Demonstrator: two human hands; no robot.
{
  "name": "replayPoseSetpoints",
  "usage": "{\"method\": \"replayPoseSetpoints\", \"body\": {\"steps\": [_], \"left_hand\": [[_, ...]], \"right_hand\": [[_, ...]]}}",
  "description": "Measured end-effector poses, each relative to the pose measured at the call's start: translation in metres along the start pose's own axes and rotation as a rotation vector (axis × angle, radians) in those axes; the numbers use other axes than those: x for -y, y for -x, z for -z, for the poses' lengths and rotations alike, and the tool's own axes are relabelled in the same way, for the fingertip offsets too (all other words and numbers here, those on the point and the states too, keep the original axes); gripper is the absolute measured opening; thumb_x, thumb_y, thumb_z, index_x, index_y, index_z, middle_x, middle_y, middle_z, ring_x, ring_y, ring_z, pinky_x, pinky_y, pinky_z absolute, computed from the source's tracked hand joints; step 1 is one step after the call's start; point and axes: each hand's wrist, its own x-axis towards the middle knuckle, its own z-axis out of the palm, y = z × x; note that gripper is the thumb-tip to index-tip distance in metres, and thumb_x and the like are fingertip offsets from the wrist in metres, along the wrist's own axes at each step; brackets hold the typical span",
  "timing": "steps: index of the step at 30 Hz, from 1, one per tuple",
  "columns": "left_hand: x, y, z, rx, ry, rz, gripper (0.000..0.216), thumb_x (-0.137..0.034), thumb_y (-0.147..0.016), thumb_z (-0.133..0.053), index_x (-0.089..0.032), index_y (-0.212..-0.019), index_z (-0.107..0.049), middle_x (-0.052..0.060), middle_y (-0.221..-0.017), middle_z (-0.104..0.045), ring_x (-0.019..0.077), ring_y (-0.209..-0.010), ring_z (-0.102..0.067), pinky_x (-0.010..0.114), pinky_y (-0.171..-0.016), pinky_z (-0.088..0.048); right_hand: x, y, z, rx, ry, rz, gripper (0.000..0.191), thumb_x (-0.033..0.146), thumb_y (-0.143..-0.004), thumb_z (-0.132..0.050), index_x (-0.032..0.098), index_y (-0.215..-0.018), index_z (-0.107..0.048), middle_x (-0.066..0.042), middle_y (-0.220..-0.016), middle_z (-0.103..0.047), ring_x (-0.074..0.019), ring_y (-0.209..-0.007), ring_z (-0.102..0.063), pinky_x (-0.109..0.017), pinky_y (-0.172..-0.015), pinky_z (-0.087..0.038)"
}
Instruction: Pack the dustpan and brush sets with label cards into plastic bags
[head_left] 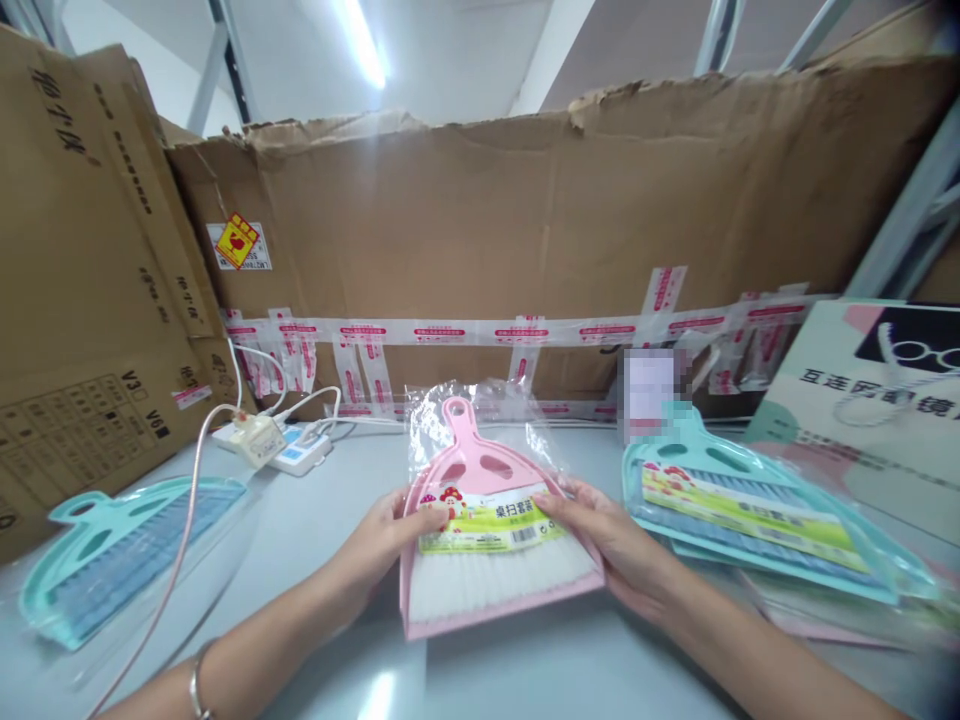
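Both hands hold a pink dustpan and brush set point(472, 445) in a clear plastic bag, over the middle of the table. Its handle points away from me, and white bristles show below a green and white label point(491, 520). My left hand point(394, 535) grips the left edge, thumb on the label. On the right edge my right hand point(604, 530) is closed the same way, its thumb also on the label. The fingers behind the dustpan are mostly hidden.
Turquoise dustpan sets lie at the right point(750, 500), stacked over others, and at the left point(127, 550). A power strip point(300, 455) with a plug and white cables sits at the back left. Cardboard point(480, 230) walls the back; a printed box point(847, 400) leans at the right.
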Motion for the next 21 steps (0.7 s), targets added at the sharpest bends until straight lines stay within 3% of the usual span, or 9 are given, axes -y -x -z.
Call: {"method": "replayPoseSetpoints", "body": {"steps": [3, 6, 10, 14, 16, 18, 21], "left_hand": [[0.006, -0.006, 0.004, -0.099, 0.004, 0.107, 0.039, -0.035, -0.070, -0.063, -0.006, -0.096, -0.065, 0.016, -0.090, -0.070, 0.0272, -0.083, -0.066, 0.033, -0.077, -0.050], [0.013, -0.011, 0.008, -0.115, 0.025, 0.175, 0.042, -0.040, -0.071, -0.060, -0.007, -0.096, -0.065, 0.014, -0.092, -0.070, 0.0264, -0.086, -0.065, 0.033, -0.080, -0.049], [0.013, -0.011, 0.009, -0.055, 0.110, 0.130, 0.041, -0.036, -0.073, -0.061, -0.010, -0.105, -0.061, 0.012, -0.098, -0.069, 0.0225, -0.090, -0.065, 0.029, -0.080, -0.049], [0.000, -0.006, 0.009, 0.062, 0.192, 0.009, 0.039, -0.014, -0.071, -0.062, -0.010, -0.109, -0.058, 0.012, -0.106, -0.066, 0.0205, -0.098, -0.061, 0.026, -0.087, -0.046], [-0.006, -0.005, 0.011, 0.121, 0.207, -0.011, 0.045, -0.005, -0.067, -0.064, -0.010, -0.111, -0.057, 0.012, -0.108, -0.065, 0.0201, -0.102, -0.059, 0.026, -0.091, -0.043], [-0.009, -0.005, 0.013, 0.108, 0.208, -0.031, 0.046, -0.003, -0.064, -0.066, -0.011, -0.108, -0.058, 0.011, -0.105, -0.066, 0.0193, -0.101, -0.059, 0.025, -0.092, -0.043], [-0.004, -0.009, 0.016, -0.067, 0.160, -0.033, 0.028, -0.011, -0.065, -0.070, -0.009, -0.093, -0.064, 0.009, -0.091, -0.070, 0.0156, -0.087, -0.064, 0.020, -0.081, -0.048]], "right_hand": [[-0.009, -0.002, -0.003, -0.125, 0.022, -0.033, 0.038, 0.024, -0.068, -0.068, 0.012, -0.102, -0.055, -0.008, -0.081, -0.071, -0.0206, -0.075, -0.068, -0.032, -0.072, -0.053], [-0.012, -0.003, -0.003, -0.165, 0.023, -0.113, 0.033, 0.023, -0.071, -0.065, 0.010, -0.100, -0.057, -0.010, -0.081, -0.071, -0.0201, -0.075, -0.067, -0.031, -0.071, -0.053], [-0.005, -0.001, 0.000, 0.020, -0.074, -0.131, 0.030, 0.017, -0.070, -0.064, 0.007, -0.098, -0.060, -0.012, -0.090, -0.070, -0.0203, -0.089, -0.064, -0.032, -0.085, -0.048], [0.002, 0.002, 0.002, 0.191, -0.077, -0.068, 0.038, 0.009, -0.065, -0.065, 0.011, -0.103, -0.060, -0.010, -0.100, -0.067, -0.0182, -0.100, -0.059, -0.031, -0.095, -0.040], [0.003, 0.002, 0.002, 0.206, -0.065, -0.038, 0.042, 0.008, -0.063, -0.067, 0.013, -0.104, -0.059, -0.008, -0.103, -0.066, -0.0170, -0.101, -0.059, -0.030, -0.096, -0.040], [0.002, 0.001, 0.002, 0.141, -0.060, -0.018, 0.040, 0.009, -0.062, -0.069, 0.014, -0.101, -0.061, -0.006, -0.100, -0.067, -0.0154, -0.097, -0.060, -0.026, -0.093, -0.043], [-0.005, -0.002, 0.000, -0.049, -0.046, -0.005, 0.027, 0.015, -0.063, -0.071, 0.013, -0.089, -0.063, -0.006, -0.088, -0.069, -0.0142, -0.084, -0.064, -0.022, -0.081, -0.049]]}}
